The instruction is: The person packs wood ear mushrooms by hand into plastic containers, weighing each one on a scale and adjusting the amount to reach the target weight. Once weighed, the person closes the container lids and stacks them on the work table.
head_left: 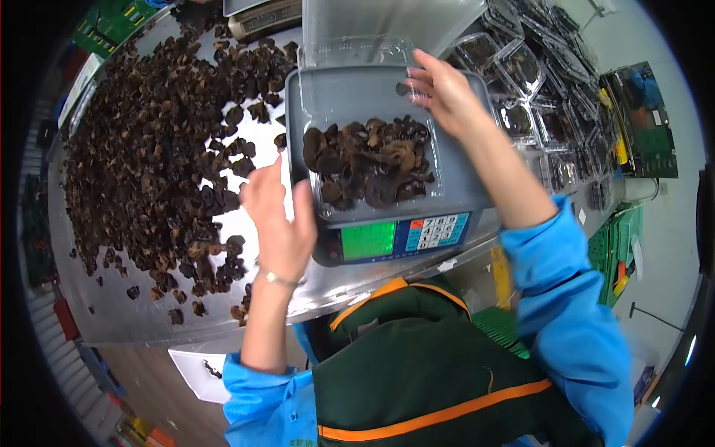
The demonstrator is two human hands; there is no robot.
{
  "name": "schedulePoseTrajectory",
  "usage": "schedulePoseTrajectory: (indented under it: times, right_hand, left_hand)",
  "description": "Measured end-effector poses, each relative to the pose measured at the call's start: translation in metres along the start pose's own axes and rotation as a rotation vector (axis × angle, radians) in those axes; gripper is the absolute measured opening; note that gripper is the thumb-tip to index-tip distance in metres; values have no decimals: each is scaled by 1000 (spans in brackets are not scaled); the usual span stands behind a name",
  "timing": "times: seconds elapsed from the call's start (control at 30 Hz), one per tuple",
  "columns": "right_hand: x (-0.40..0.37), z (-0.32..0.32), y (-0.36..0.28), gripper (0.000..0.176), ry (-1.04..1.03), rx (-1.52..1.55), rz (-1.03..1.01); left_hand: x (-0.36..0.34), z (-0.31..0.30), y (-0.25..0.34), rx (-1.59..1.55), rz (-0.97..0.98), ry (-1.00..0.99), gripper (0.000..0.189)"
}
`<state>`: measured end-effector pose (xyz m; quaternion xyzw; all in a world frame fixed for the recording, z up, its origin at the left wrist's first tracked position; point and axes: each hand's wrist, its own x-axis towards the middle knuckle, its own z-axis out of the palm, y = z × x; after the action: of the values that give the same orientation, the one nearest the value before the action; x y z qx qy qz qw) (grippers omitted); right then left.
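Table (126, 322): smooth metal, glossy where light strikes it.
Fungus (372, 160): rough, wrinkled, matt with a few damp-looking glints.
Open box (438, 160): thin clear plastic, glossy.
Scale tray (465, 190): smooth grey plastic, low sheen.
Stacked boxes (555, 123): clear plastic, shiny.
Sleeves (555, 261): blue cloth, creased, slight sheen.
Apron (417, 372): dark green cloth, matt, with orange trim.

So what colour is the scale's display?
Bright green, with the darker digits too blurred to read; the head view shows it best.
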<state>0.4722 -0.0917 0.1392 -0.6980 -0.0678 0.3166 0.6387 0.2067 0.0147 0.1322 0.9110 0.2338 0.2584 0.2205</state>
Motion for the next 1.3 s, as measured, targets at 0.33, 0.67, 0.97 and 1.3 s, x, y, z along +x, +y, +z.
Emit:
schedulePoseTrajectory:
  times: [0.33,0.67,0.97,1.3]
  right_hand:
    - [-111,-61,-10,53,-197,-749,-193]
    - [-139,-65,26,62,-141,-146,141]
    - [-150,-73,21,58,-243,-177,321]
    - [-145,-73,35,24,-244,140,527]
  left_hand:
    - [2,-3,12,-277,28,-327,47]
    - [-1,-1,19,-815,-620,-180,31]
    - [-1,-9,13,-1087,-812,-554,51]
    - [13,-8,23,-857,-849,-722,38]
